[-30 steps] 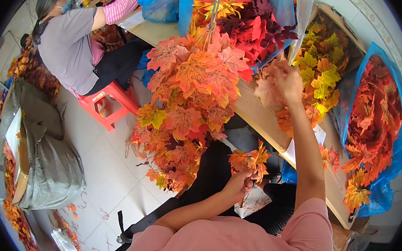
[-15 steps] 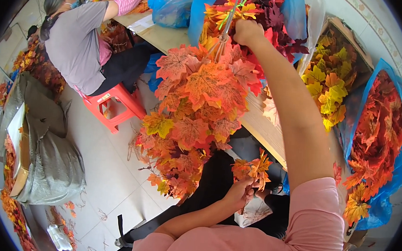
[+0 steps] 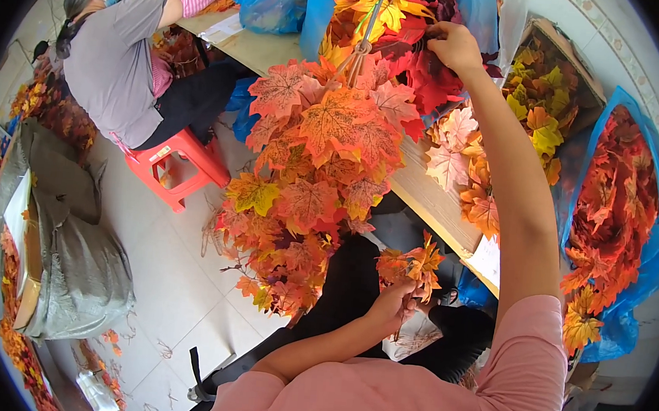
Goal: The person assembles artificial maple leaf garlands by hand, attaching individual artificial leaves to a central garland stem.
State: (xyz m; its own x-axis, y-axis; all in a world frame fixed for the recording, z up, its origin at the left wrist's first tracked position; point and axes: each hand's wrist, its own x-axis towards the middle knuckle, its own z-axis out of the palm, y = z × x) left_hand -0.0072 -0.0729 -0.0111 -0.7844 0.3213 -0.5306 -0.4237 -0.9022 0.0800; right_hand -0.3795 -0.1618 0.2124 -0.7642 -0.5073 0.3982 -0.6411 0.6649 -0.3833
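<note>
My left hand [image 3: 393, 305] is closed round the stems of a small bunch of orange artificial maple leaves [image 3: 409, 263], held low above my lap. Stretched far forward, my right hand [image 3: 455, 49] has its fingers curled at the dark red artificial maple leaves [image 3: 430, 81] heaped on the table; the fingertips are partly hidden, and it seems to pinch a leaf. Between the hands hangs a long cluster of orange and coral maple leaves [image 3: 327, 129], its stems gathered at a hanging cord [image 3: 366, 40].
More orange leaves [image 3: 455, 157] lie on the wooden table [image 3: 436, 205]. To the right are a cardboard box [image 3: 566, 50] of yellow-green leaves and a blue bag [image 3: 617, 332] of red leaves. At left, a person [image 3: 118, 61] sits on a red stool [image 3: 183, 166] near a grey-green sack [image 3: 84, 265].
My right hand has moved right across the heaped leaves, and its fingers have loosened from a tighter fist. My left hand keeps its bunch. The whole view has shifted slightly.
</note>
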